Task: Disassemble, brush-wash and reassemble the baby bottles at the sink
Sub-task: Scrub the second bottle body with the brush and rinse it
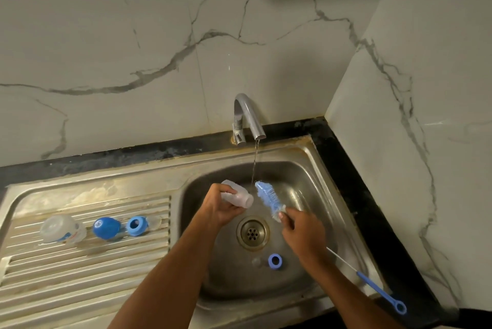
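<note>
Steel sink [314, 168] with the tap [249, 115] running a thin stream down at 12 o'clock. Left hand [222, 208] has its fingers wrapped round a clear bottle body [238, 195], mouth tipped toward 3 o'clock, can't tell what's inside. Right hand [303, 232] fingers pinch the wire of a blue bottle brush [269, 199] just beside the bottle mouth; its handle runs off to 5 o'clock. In the basin at 6 o'clock of the drain [253, 232]: a blue ring [275, 260] and something clear, hard to make out. On the ribbed drainboard [80, 262] at 9 o'clock: a clear bottle [62, 228], blue cap [106, 227], second blue ring [136, 225], clear teat [154, 222]. Marble-look walls, dark table edge.
</note>
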### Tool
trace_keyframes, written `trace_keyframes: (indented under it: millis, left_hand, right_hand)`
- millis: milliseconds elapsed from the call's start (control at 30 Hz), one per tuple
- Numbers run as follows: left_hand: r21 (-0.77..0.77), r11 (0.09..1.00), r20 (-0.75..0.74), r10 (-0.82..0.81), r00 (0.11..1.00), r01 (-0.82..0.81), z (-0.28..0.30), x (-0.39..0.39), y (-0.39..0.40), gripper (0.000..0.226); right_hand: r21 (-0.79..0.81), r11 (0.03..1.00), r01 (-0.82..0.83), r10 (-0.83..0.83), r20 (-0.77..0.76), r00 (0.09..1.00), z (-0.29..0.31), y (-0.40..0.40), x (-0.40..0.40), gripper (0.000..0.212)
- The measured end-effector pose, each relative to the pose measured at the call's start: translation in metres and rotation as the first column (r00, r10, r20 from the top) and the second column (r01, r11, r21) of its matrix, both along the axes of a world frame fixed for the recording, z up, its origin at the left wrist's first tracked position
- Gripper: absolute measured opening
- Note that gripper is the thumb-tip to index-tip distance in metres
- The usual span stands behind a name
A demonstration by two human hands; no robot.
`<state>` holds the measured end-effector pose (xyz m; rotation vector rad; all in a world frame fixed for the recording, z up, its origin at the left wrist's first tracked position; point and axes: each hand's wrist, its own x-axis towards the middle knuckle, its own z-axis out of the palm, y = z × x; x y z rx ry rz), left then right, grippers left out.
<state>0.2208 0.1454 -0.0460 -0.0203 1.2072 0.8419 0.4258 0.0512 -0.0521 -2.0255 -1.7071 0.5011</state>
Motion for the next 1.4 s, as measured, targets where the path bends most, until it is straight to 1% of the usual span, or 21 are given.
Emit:
trace_keyframes:
  millis: [100, 233, 333, 400, 433, 467, 533, 567, 600, 633, 667, 700, 767, 833, 967, 1033, 1133, 1167, 1267, 1333, 1400]
  left_hand:
    - [0.058, 0.998, 0.049, 0.014, 0.999, -0.017, 0.010, -0.004, 0.002, 0.071]
    - [0.079, 0.995, 0.145, 0.044, 0.988, -0.056, 0.012, -0.009, 0.003, 0.056]
    - [0.118, 0.993, 0.053, -0.020, 0.998, 0.013, 0.012, -0.005, 0.003, 0.052]
    - [0.160, 0.983, 0.039, -0.096, 0.995, 0.089, 0.018, 0.001, 0.002, 0.034]
    - [0.193, 0.971, 0.028, -0.148, 0.989, 0.140, 0.021, 0.006, 0.000, 0.020]
    - [0.223, 0.959, 0.025, -0.185, 0.982, 0.175, 0.026, 0.013, -0.002, 0.014]
    - [0.227, 0.961, 0.061, -0.178, 0.982, 0.161, 0.035, 0.027, -0.004, 0.019]
    - [0.203, 0.973, 0.102, -0.133, 0.986, 0.110, 0.038, 0.028, -0.003, 0.019]
    - [0.170, 0.984, 0.144, -0.077, 0.987, 0.052, 0.041, 0.025, 0.000, 0.022]
    - [0.148, 0.989, 0.174, -0.036, 0.984, 0.010, 0.043, 0.019, 0.005, 0.033]
    - [0.143, 0.990, 0.188, -0.027, 0.982, 0.000, 0.044, 0.011, 0.010, 0.045]
    - [0.147, 0.989, 0.203, -0.031, 0.979, 0.001, 0.044, 0.005, 0.014, 0.053]
    - [0.156, 0.988, 0.193, -0.036, 0.980, 0.006, 0.048, 0.004, 0.015, 0.055]
    - [0.163, 0.987, 0.185, -0.038, 0.982, 0.008, 0.051, 0.013, 0.013, 0.054]
    - [0.187, 0.979, 0.261, 0.025, 0.965, -0.076, 0.056, 0.003, 0.020, 0.052]
    - [0.190, 0.979, 0.293, 0.015, 0.956, -0.074, 0.055, 0.003, 0.016, 0.049]
    - [0.211, 0.976, 0.314, -0.009, 0.949, -0.061, 0.051, 0.012, 0.006, 0.057]
    - [0.228, 0.972, 0.326, -0.020, 0.945, -0.058, 0.049, 0.009, 0.008, 0.054]
    - [0.284, 0.956, 0.407, -0.056, 0.912, -0.068, 0.049, -0.006, 0.017, 0.033]
    - [0.272, 0.959, 0.441, -0.049, 0.896, -0.082, 0.052, -0.001, 0.012, 0.037]
    - [0.300, 0.951, 0.422, -0.061, 0.905, -0.076, 0.055, 0.005, 0.007, 0.054]
  right_hand:
    - [0.063, 0.995, -0.073, 0.072, 0.012, 0.997, -0.001, -0.009, -0.002, 0.020]
    - [0.119, 0.984, -0.135, 0.124, 0.098, 0.987, -0.004, -0.024, -0.005, 0.025]
    - [0.119, 0.981, -0.152, 0.132, 0.159, 0.978, 0.000, -0.024, -0.010, 0.030]
    - [0.113, 0.974, -0.197, 0.174, 0.185, 0.967, 0.008, -0.016, -0.017, 0.025]
    - [0.105, 0.968, -0.226, 0.200, 0.217, 0.956, 0.015, -0.012, -0.023, 0.019]
    - [0.101, 0.962, -0.254, 0.221, 0.259, 0.940, 0.020, -0.006, -0.030, 0.012]
    - [0.131, 0.960, -0.246, 0.198, 0.301, 0.933, 0.027, 0.009, -0.041, 0.008]
    - [0.155, 0.965, -0.213, 0.171, 0.246, 0.954, 0.031, 0.015, -0.045, 0.010]
    - [0.179, 0.965, -0.193, 0.171, 0.132, 0.976, 0.031, 0.020, -0.044, 0.012]
    - [0.206, 0.960, -0.189, 0.199, -0.026, 0.980, 0.031, 0.023, -0.041, 0.013]
    - [0.231, 0.957, -0.178, 0.225, -0.195, 0.955, 0.032, 0.024, -0.035, 0.011]
    - [0.230, 0.962, -0.146, 0.222, -0.351, 0.910, 0.036, 0.022, -0.031, 0.008]
    - [0.169, 0.982, -0.080, 0.165, -0.584, 0.795, 0.043, 0.020, -0.033, 0.007]
    - [0.113, 0.992, -0.062, 0.124, -0.699, 0.704, 0.048, 0.021, -0.043, 0.009]
    - [0.085, 0.990, -0.112, 0.137, -0.753, 0.644, 0.052, 0.015, -0.037, 0.011]
    - [0.063, 0.988, -0.138, 0.137, -0.759, 0.637, 0.056, 0.019, -0.033, 0.011]
    - [0.038, 0.991, -0.126, 0.109, -0.777, 0.620, 0.058, 0.024, -0.040, 0.010]
    - [0.034, 0.991, -0.126, 0.104, -0.787, 0.609, 0.058, 0.023, -0.041, 0.010]
    - [0.011, 0.990, -0.144, 0.097, -0.786, 0.611, 0.061, 0.020, -0.034, 0.014]
    - [0.005, 0.989, -0.144, 0.094, -0.782, 0.616, 0.063, 0.025, -0.036, 0.012]
    - [0.016, 0.989, -0.149, 0.103, -0.800, 0.592, 0.063, 0.027, -0.042, 0.013]
